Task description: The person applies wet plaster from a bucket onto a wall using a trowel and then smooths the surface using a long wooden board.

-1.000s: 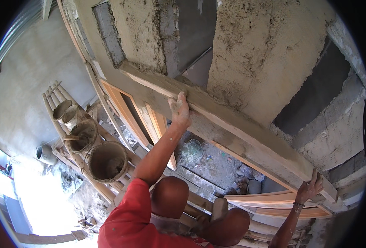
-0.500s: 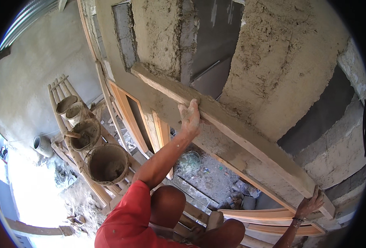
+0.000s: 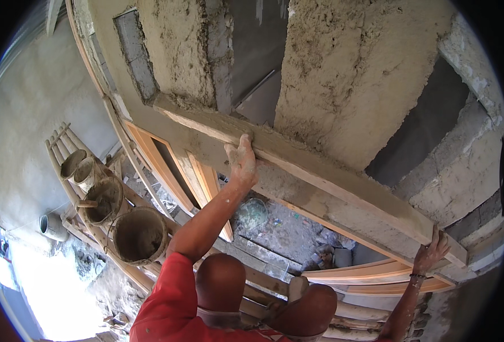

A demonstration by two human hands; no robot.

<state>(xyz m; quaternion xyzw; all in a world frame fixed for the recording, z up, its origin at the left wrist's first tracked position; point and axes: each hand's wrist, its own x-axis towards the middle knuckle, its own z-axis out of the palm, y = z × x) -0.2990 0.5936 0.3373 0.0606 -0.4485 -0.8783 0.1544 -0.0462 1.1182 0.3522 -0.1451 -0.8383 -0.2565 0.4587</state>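
A long wooden board (image 3: 343,192) lies slanted along the base of the rough plaster on the wall, from upper left to lower right, with mortar along its upper edge. My left hand (image 3: 242,162) grips its lower edge left of the middle, thumb up on the front face. Near the right end, my right hand (image 3: 431,252) holds the board, fingers curled over it. Wet-looking plaster (image 3: 354,74) covers the wall above in broad uneven strips, with darker bare patches between them.
To the left, several mortar-stained buckets (image 3: 141,235) stand on a pole scaffold (image 3: 135,276). A wooden handle crosses one bucket's rim. Below the board is a window opening with wooden frames (image 3: 371,271), showing rubble (image 3: 326,256) beyond. My knees are bent near the scaffold poles.
The view has shifted, so the wall and buckets sit further left in the picture. Both hands keep their grip on the board, which shows no clear movement against the wall.
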